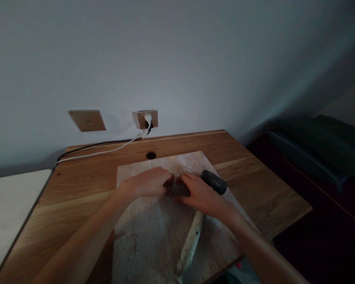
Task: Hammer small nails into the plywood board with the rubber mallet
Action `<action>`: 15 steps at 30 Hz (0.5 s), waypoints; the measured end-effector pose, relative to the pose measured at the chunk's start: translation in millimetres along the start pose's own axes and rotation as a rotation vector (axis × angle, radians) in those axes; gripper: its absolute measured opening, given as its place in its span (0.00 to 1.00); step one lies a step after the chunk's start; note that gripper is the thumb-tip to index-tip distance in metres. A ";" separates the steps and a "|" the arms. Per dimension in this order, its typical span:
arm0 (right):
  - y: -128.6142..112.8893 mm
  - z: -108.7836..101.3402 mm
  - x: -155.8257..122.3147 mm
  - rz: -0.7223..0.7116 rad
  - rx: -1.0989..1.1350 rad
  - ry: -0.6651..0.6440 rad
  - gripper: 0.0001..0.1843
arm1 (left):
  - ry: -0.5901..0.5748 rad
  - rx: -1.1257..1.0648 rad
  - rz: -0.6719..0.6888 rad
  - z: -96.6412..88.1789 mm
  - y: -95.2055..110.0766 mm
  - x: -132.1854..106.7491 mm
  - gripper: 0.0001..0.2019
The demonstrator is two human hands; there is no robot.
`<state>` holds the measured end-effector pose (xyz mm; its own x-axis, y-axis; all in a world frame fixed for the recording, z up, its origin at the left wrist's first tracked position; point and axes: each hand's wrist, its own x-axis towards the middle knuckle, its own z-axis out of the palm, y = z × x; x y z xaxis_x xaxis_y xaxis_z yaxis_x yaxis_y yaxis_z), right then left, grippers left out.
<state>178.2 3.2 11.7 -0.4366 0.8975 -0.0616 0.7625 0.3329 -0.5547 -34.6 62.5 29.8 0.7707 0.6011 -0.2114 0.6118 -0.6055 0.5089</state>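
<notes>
My left hand [154, 181] and my right hand [197, 192] come together over the upper middle of a pale wooden board [144, 240]. The fingers of both are curled inward, with the tips close to each other. Some small, thin bits show dimly between the fingertips, too dark and small to name. Beneath my right hand and wrist lies a mallet with a black head [213, 182] and a worn, whitish handle [191, 244]. Its head rests at the board's right edge, while my hand hides the part where head and handle meet.
The board lies on a wooden table [272, 197] with a round cable hole [150, 156] near the wall. White and black cords [106, 153] run left from a wall socket [148, 119]. A white surface [14, 209] adjoins at left; a dark green cushion [316, 146] sits at right.
</notes>
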 end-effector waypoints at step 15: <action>-9.5 0.8 -1.4 0.015 -0.008 -0.049 0.16 | -0.041 0.010 -0.027 7.0 9.5 -7.9 0.04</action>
<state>171.2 -1.5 16.3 -0.4478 0.8873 -0.1101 0.7729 0.3223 -0.5465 -33.6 48.4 30.5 0.7605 0.5956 -0.2586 0.6339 -0.5948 0.4944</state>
